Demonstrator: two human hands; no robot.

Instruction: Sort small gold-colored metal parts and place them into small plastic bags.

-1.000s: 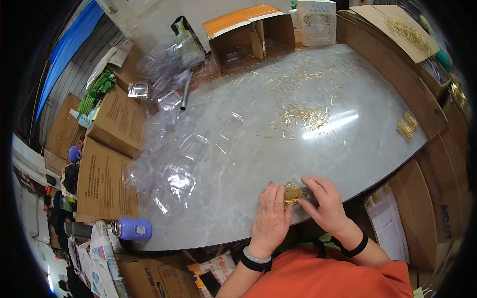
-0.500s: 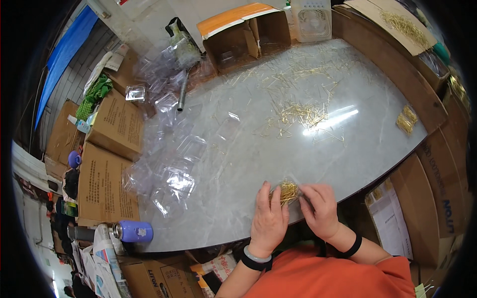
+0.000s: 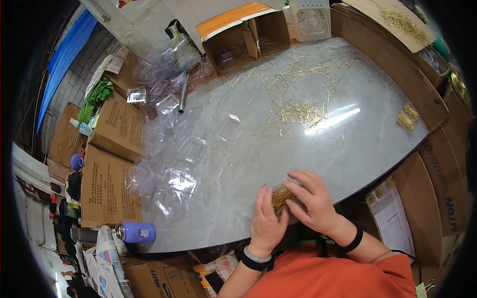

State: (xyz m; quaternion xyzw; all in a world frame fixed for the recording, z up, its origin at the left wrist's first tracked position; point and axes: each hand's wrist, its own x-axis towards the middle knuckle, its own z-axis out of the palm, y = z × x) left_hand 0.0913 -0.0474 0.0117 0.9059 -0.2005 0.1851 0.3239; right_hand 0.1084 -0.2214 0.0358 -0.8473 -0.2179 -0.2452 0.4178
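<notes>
Between my hands, close to the table's front edge, is a packed bunch of gold wire hooks (image 3: 282,196), with what looks like clear plastic around it. My left hand (image 3: 266,224) grips the bunch from the left, its thumb against the near side. My right hand (image 3: 315,202) closes on it from the right, with fingers over the far side and thumb near the bottom. Farther up the grey table (image 3: 248,174) lies a loose heap of gold wire hooks (image 3: 303,115), with more strewn behind it.
Clear plastic cases (image 3: 179,181) cover the table's left side near a metal tube (image 3: 183,94). A purple bottle (image 3: 136,232) lies at the front left. An orange-topped carton (image 3: 243,32) and a white fan (image 3: 312,22) stand behind. A packed bunch of hooks (image 3: 407,118) sits right.
My right hand has moved up and left, its fingers reaching over the far side of the bunch. The bunch has turned and shifted slightly left; my left hand stays almost in place.
</notes>
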